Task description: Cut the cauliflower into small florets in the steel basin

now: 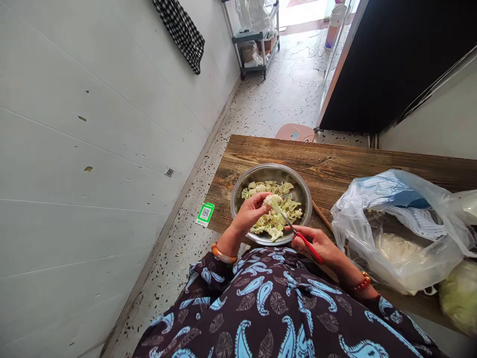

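Observation:
Over a steel bowl [307,204], my left hand [249,215] pinches a cauliflower floret [274,202] between thumb and fingers. My right hand [316,243] is closed on a slim metal tool with a red handle [308,245]; whether it is a knife or scissors I cannot tell. The tip of the tool reaches the stem side of the floret. Many cut cauliflower pieces [276,232] lie in the bowl below both hands. The bowl stands on a brown wooden table [257,149], near the edge closest to my body.
Right of the bowl lie a wooden stick [322,216] and a crumpled clear plastic bag [354,209] with things inside. A wrapped pale green vegetable [460,296] sits at the far right. A green QR card [204,214] is at the table's left edge. Beyond stand a pink stool [294,131] and a wheeled cart [248,37].

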`<state>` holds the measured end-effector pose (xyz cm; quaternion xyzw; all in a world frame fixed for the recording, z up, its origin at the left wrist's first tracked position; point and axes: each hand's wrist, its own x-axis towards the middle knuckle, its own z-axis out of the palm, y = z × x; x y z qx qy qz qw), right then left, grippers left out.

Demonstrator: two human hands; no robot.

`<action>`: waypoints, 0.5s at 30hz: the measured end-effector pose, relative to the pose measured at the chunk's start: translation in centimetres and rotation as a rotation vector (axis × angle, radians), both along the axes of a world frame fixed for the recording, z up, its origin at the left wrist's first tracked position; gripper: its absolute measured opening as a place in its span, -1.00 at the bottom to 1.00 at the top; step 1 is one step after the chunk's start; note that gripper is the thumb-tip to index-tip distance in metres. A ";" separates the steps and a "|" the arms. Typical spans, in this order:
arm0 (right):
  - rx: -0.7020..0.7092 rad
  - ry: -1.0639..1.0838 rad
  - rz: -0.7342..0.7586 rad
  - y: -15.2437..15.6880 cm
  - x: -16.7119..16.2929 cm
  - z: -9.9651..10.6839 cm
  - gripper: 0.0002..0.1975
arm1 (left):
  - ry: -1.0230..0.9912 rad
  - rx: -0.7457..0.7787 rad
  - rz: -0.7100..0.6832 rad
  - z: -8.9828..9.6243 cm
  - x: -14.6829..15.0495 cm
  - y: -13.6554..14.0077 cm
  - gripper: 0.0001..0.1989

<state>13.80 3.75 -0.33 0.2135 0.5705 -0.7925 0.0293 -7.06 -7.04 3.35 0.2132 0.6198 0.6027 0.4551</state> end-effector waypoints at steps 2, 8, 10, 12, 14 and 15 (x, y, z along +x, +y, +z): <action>-0.011 -0.009 -0.008 0.0 -0.1 0.2 -0.32 | -0.005 0.001 -0.019 0.0 0.1 0.0 -0.58; -0.036 -0.073 0.002 0.1 -0.5 0.7 -0.33 | -0.017 -0.012 -0.035 -0.1 0.3 -0.1 -0.57; -0.039 -0.076 -0.007 0.2 -0.6 0.8 -0.33 | -0.011 -0.012 -0.023 -0.1 0.3 -0.1 -0.56; -0.041 -0.075 -0.021 0.2 -0.7 0.9 -0.34 | -0.008 -0.010 -0.017 -0.3 0.3 -0.1 -0.56; -0.039 -0.076 -0.030 0.2 -0.7 1.0 -0.35 | -0.009 -0.008 -0.017 -0.4 0.3 -0.1 -0.55; -0.038 -0.076 -0.028 0.1 -0.7 0.9 -0.35 | -0.008 -0.009 -0.017 -0.4 0.3 -0.1 -0.55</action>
